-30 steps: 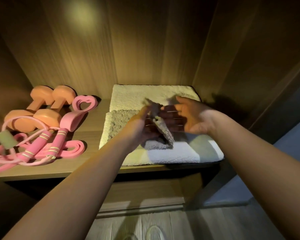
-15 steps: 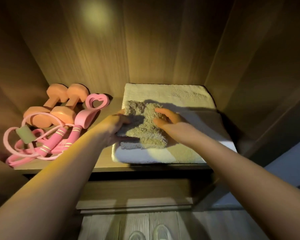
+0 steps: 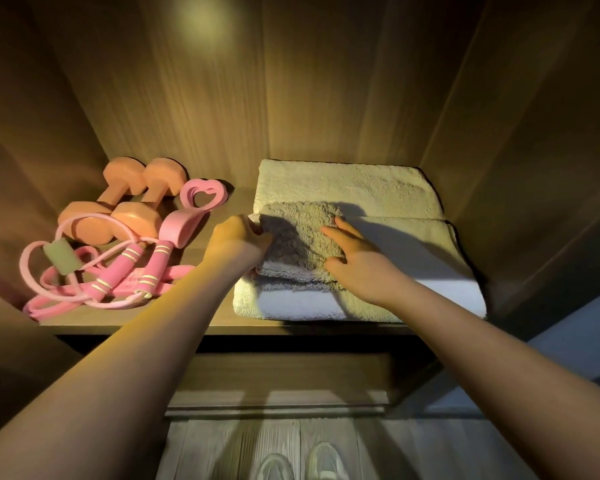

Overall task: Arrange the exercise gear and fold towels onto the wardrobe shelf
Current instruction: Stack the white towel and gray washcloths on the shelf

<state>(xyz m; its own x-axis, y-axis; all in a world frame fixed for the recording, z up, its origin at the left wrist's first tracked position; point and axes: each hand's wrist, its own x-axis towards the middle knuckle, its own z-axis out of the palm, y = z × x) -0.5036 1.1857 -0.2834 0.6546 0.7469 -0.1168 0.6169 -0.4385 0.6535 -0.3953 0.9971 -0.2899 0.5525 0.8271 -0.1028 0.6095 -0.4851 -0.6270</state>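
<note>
- On the right of the wardrobe shelf [image 3: 205, 317], a grey towel [image 3: 298, 237] lies atop a folded white towel [image 3: 361, 188].
- Left hand [image 3: 238, 239] grips its left edge, fingers curled.
- Right hand [image 3: 357, 261] presses it, fingers straight.

Shelf [image 3: 238, 197] and back panel [image 3: 257, 98]: wood-grain boards, matt. Cream towel [image 3: 347, 183]: thick terry cloth, rough loops. Grey towel [image 3: 302, 237] on it: plush cloth, fuzzy. Dumbbells [image 3: 125, 188], left: orange coating, smooth, matt. Skipping-rope handles [image 3: 118, 271]: pink, matt, foam-like. Floor [image 3: 413, 452], near: grey wood planks.
</note>
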